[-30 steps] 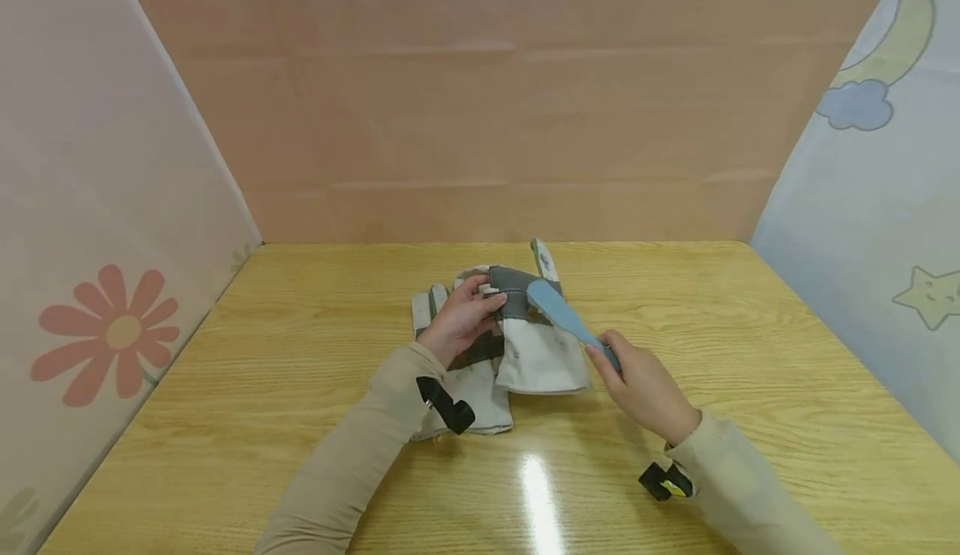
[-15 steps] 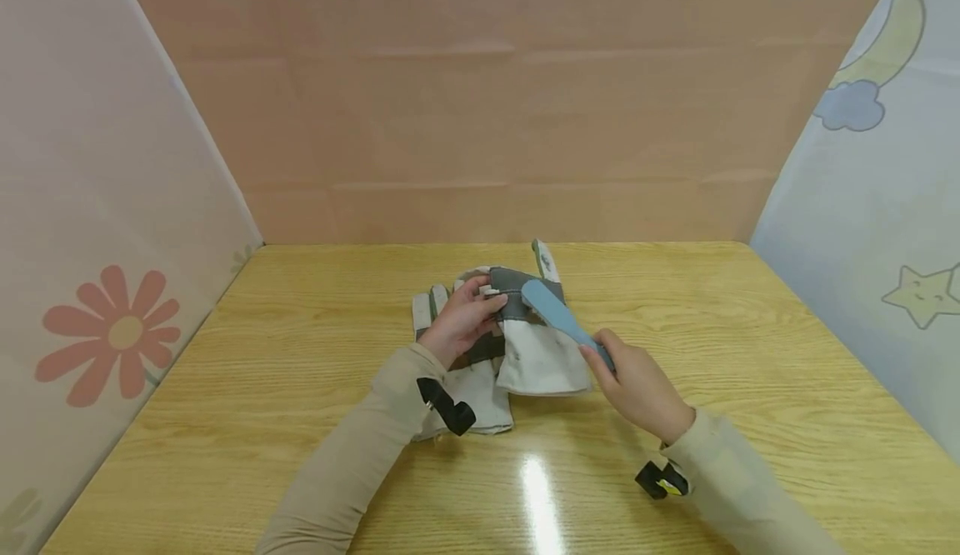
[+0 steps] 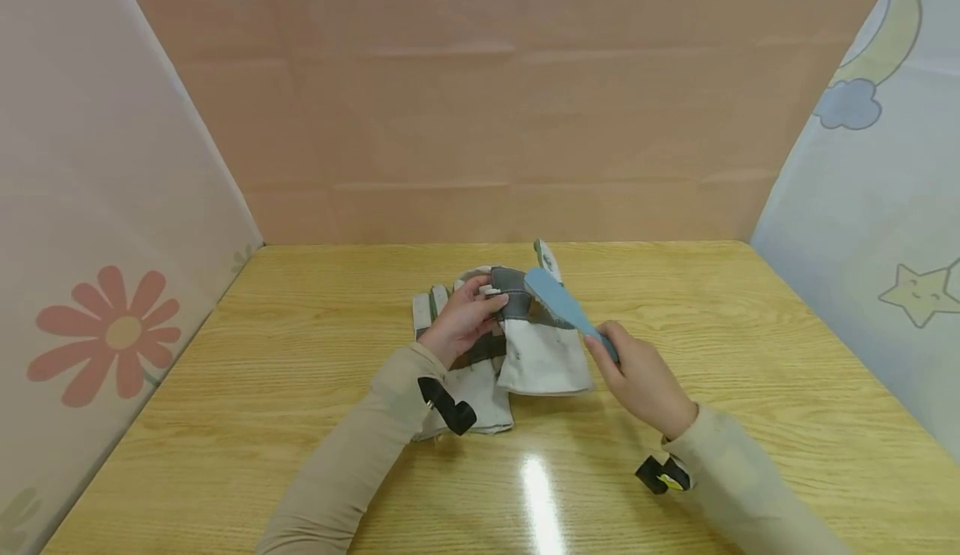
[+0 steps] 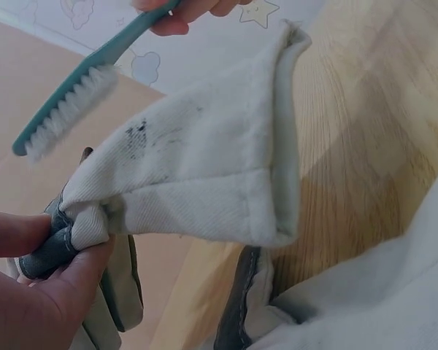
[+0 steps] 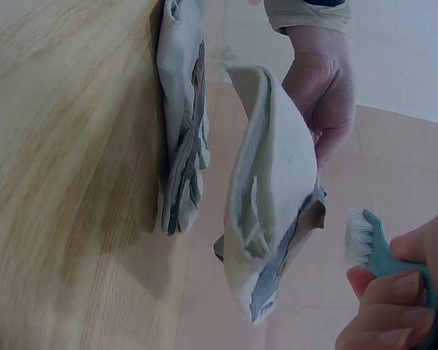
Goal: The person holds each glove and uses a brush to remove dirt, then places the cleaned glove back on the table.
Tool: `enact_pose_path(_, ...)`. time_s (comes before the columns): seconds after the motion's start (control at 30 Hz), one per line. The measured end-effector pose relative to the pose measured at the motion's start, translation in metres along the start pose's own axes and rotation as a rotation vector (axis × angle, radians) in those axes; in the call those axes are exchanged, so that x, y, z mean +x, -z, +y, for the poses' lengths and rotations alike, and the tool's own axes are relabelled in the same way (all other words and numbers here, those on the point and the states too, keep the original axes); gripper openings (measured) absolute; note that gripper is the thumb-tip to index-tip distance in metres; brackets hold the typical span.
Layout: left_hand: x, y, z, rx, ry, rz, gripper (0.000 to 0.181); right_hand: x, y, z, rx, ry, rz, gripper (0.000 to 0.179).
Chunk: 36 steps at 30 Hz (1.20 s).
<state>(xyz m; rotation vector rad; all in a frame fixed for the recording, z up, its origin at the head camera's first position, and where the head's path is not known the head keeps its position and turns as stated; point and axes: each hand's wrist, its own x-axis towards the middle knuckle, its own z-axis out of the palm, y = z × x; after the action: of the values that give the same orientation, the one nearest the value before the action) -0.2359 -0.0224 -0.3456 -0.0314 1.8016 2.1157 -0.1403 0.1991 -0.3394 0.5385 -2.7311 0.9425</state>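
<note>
One glove (image 3: 543, 361) in left hand (image 3: 463, 322), one brush (image 3: 557, 299) in right hand (image 3: 647, 382)

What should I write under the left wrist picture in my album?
A brush in the right grip, held apart from the smudged glove in the left grip.

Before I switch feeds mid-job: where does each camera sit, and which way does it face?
Head: on the head, facing forward and down at the table; left hand, right hand and sleeves show.
Left wrist: on that wrist, facing the held glove; part of each hand shows.
Right wrist: on that wrist, facing the glove's open cuff; both hands partly show.
Shared: both wrist views show the bristles of the brush.
</note>
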Motion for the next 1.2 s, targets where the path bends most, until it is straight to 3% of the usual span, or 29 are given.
enact_pose_path(0.2,0.0003,0.0004,-0.0009,0.012,0.004,-0.001,0.052,0.0019,-0.0048,-0.0021,0.024,-0.009,-0.04,0.019)
enact_pose_path(0.57,-0.0014,0.0022,0.0053,-0.034,-0.006,-0.005,0.051,-0.001,-0.0002,0.0021,-0.061,-0.03,-0.034,0.018)
enact_pose_path(0.93,-0.0011,0.0003,0.0024,-0.036,-0.001,0.007,0.053,0.0026,-0.0057,-0.0051,-0.024,0.005,-0.03,0.017)
enact_pose_path(1.2,-0.0025,0.0027,0.0035,-0.036,0.0,0.012,0.052,-0.0016,-0.0027,-0.0025,-0.038,-0.05,-0.058,0.018)
